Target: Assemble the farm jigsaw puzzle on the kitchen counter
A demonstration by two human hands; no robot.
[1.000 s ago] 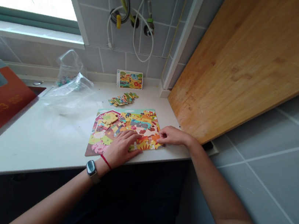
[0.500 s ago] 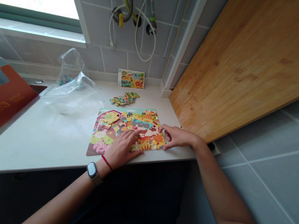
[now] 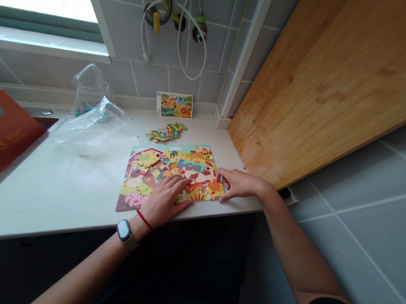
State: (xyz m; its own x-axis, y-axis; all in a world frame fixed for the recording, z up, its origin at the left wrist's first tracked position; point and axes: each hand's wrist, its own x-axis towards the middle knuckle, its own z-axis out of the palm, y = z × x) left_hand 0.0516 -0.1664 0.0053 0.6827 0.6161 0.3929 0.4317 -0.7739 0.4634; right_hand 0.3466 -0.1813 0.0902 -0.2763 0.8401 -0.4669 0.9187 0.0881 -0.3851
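A colourful jigsaw puzzle (image 3: 134,199) with animal pictures lies flat near the counter's front edge. My left hand (image 3: 166,197) rests palm down on its lower middle, fingers stretched out and thumb apart, hiding part of the picture. At the puzzle's right edge is my right hand (image 3: 241,184), its thumb and forefinger spread apart near the lower right corner; nothing shows between them. Loose yellow puzzle pieces (image 3: 148,158) lie on top of the puzzle's upper left. Beyond it sits a heap of loose jigsaw pieces (image 3: 166,132).
A picture card (image 3: 175,105) leans against the tiled back wall. Left of it lies a clear plastic bag (image 3: 97,111) with small things inside, and a red-orange box (image 3: 0,135). A large wooden board (image 3: 335,68) stands along the right side of the white counter (image 3: 43,199).
The view has shifted slightly. Both hands stay in nearly the same places on and beside the puzzle, and no piece has visibly moved.
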